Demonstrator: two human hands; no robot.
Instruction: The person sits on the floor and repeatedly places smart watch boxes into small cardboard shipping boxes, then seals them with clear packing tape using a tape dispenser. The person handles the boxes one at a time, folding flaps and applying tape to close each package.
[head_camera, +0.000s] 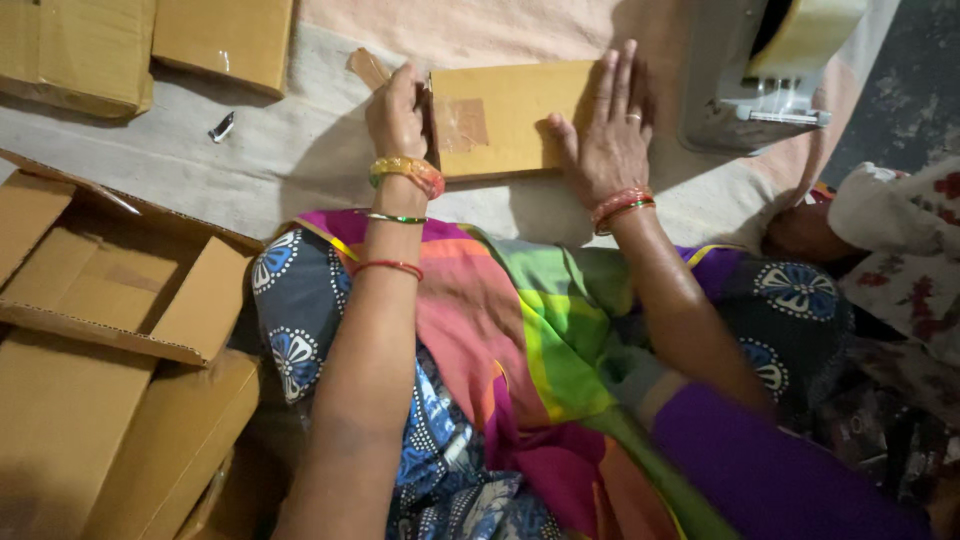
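Note:
A small flat brown cardboard box (515, 105) lies on a pale cloth just beyond my knees, with a strip of clear brown tape (458, 124) stuck over its left end. My left hand (397, 112) is closed around the box's left edge and pinches the loose end of the tape. My right hand (608, 125) lies flat with fingers spread on the box's right part, pressing it down. Both wrists carry bangles.
A grey tape dispenser (765, 70) with a roll of tape stands right of the box. Flat brown boxes (225, 40) lie at the top left, open cartons (110, 290) at the left. A small metal object (222, 127) lies on the cloth. Someone in white floral clothing (900, 250) is at the right.

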